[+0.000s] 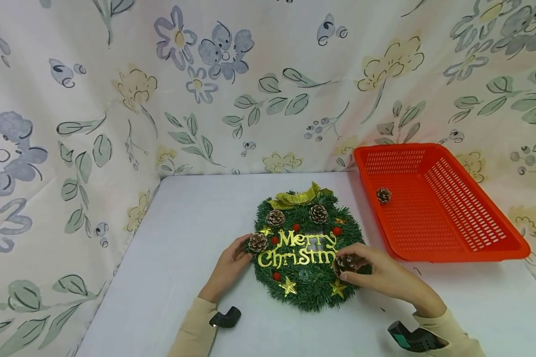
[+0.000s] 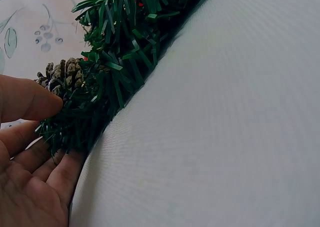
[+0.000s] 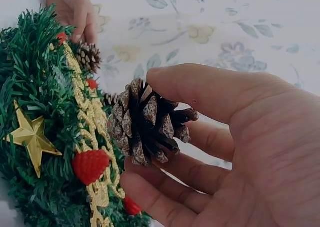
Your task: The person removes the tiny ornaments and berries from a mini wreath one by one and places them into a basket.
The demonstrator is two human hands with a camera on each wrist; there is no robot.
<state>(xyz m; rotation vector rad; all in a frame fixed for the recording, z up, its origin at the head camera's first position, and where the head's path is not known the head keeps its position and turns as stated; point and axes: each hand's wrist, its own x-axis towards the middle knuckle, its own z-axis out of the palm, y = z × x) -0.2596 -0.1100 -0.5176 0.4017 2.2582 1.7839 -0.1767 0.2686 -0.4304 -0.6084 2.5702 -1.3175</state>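
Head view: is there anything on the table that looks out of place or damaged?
Yes: tiny dark specks show on the white table near the right hand, odd against its plain surface; too small to identify. The Christmas wreath shows no obvious damage.

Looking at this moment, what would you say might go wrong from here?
The pine cone is held between the thumb and fingers of the right hand, so it might slip. It is close to the gold lettering, which it could catch. The left hand steadies only one side of the wreath, so a push on the opposite side might shift it.
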